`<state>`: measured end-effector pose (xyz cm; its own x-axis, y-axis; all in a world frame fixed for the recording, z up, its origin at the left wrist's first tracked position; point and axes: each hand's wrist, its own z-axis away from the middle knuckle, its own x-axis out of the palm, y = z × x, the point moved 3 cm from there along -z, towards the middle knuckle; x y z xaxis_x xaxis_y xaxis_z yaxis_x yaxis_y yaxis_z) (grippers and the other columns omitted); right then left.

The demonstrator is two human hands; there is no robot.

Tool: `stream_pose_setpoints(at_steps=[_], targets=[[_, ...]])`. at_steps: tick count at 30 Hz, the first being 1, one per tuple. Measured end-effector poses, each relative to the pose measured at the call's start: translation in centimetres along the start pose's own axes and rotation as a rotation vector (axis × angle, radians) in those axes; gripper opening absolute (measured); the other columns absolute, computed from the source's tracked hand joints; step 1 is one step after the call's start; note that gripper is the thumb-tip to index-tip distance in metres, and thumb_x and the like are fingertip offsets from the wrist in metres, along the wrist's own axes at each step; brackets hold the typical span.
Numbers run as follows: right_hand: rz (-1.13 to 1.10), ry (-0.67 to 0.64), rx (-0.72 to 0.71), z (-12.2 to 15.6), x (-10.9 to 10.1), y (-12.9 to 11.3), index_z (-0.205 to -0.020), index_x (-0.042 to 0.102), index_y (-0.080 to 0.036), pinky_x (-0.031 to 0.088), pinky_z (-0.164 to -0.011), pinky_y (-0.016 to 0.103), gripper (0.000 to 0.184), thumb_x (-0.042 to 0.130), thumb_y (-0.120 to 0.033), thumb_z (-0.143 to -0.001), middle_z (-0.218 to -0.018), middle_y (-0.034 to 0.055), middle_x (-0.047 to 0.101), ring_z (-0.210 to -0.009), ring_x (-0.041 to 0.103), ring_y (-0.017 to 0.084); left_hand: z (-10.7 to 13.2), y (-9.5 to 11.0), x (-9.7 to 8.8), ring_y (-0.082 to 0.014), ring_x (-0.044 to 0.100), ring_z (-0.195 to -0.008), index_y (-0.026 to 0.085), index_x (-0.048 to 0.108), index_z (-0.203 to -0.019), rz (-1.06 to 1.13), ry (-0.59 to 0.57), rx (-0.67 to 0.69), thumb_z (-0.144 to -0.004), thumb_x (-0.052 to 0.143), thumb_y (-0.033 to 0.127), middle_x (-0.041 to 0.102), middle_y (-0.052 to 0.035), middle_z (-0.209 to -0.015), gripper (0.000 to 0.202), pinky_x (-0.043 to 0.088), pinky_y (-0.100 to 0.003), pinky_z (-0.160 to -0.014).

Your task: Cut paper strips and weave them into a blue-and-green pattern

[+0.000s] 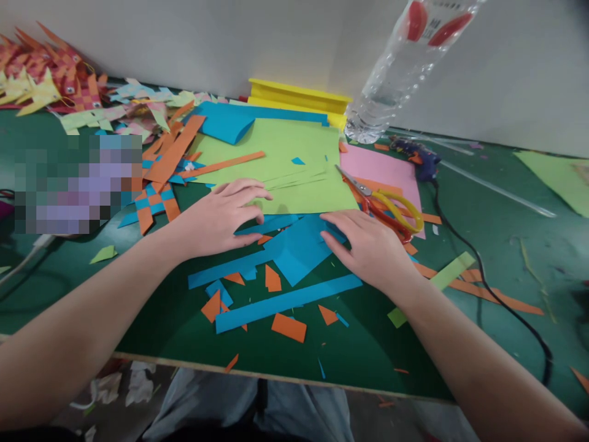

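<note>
My left hand hovers over or rests at the lower left edge of a light green paper sheet, its fingers apart and nothing visible between them. My right hand is at the right corner of a cut blue paper piece, thumb and fingers apart; whether it presses on the paper I cannot tell. Below both hands lie a blue paper strip and orange scraps. Yellow-and-orange handled scissors lie beyond my right hand. A woven orange and blue paper piece sits left of my left hand.
A clear plastic bottle leans by the wall, near a yellow folded piece. A glue gun trails a black cord on the right. Paper fish are heaped back left. The green table's front edge is close to me.
</note>
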<state>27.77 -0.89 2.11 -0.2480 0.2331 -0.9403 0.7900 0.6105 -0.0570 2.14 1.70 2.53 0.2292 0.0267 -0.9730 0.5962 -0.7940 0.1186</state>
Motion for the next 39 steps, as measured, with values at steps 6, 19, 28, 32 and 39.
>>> stream_pose_setpoints(at_steps=[6,19,28,32,39], targets=[[-0.053,0.030,-0.061,0.0,-0.2,-0.4,-0.124,0.063,-0.011,0.058,-0.095,0.046,0.034,0.046,-0.029,-0.100,-0.122,0.0145,0.073,-0.113,0.068,0.028,0.0,-0.1,0.1,-0.0341,0.039,-0.140,0.016,0.068,-0.097,0.004,0.003,-0.015,-0.096,0.059,0.040,0.053,-0.0146,-0.142,0.025,0.036,-0.055,-0.113],[-0.131,-0.075,-0.266,-0.1,0.3,-0.9,-0.126,0.062,-0.010,0.049,-0.107,0.050,0.037,0.048,-0.034,-0.101,-0.128,0.0143,0.070,-0.121,0.064,0.028,0.0,0.0,0.1,-0.0319,0.041,-0.139,0.016,0.066,-0.097,-0.003,-0.013,-0.040,-0.096,0.060,0.040,0.055,-0.0129,-0.141,0.024,0.037,-0.053,-0.113],[-0.135,-0.095,-0.266,0.0,0.4,-0.8,-0.128,0.060,-0.008,0.049,-0.108,0.051,0.041,0.047,-0.036,-0.101,-0.130,0.0151,0.069,-0.123,0.062,0.029,-0.1,0.1,0.1,-0.0323,0.043,-0.137,0.015,0.066,-0.096,-0.005,0.002,-0.015,-0.096,0.060,0.037,0.057,-0.0148,-0.137,0.023,0.039,-0.053,-0.111],[-0.140,-0.160,-0.244,0.1,0.9,-0.7,-0.137,0.054,-0.009,0.044,-0.113,0.052,0.048,0.045,-0.040,-0.102,-0.142,0.0153,0.061,-0.134,0.054,0.028,0.0,0.1,0.0,-0.0319,0.044,-0.136,0.016,0.067,-0.094,-0.007,0.022,-0.014,-0.099,0.055,0.037,0.058,-0.0141,-0.135,0.025,0.041,-0.052,-0.110],[-0.109,-0.122,-0.233,0.0,0.7,-0.9,-0.138,0.053,-0.010,0.039,-0.116,0.055,0.048,0.046,-0.040,-0.101,-0.146,0.0161,0.057,-0.137,0.052,0.028,-0.2,0.1,-0.2,-0.0292,0.048,-0.134,0.017,0.068,-0.092,-0.005,0.080,-0.007,-0.101,0.050,0.031,0.061,-0.0125,-0.129,0.025,0.042,-0.049,-0.109]])
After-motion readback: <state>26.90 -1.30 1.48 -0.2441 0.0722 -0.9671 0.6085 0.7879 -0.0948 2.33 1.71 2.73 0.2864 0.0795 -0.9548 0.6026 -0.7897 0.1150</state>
